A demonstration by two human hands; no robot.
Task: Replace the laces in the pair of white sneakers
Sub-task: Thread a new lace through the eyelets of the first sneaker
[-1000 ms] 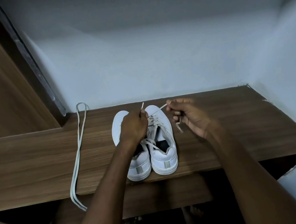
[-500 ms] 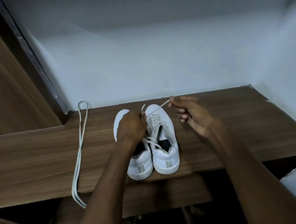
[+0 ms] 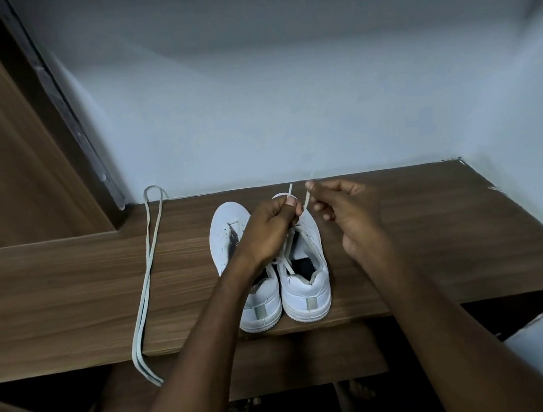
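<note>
From the head view, two white low-top sneakers (image 3: 303, 291) stand side by side on the brown wooden shelf (image 3: 66, 281), their fronts partly hidden by the left hand (image 3: 268, 230) and right hand (image 3: 346, 209), each pinching an end of the pale flat lace (image 3: 305, 199).

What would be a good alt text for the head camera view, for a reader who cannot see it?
Two hands each pinch one end of the lace threaded in the right sneaker of a white pair on a wooden shelf: left hand, right hand. A loose lace lies left of the left sneaker.
</note>
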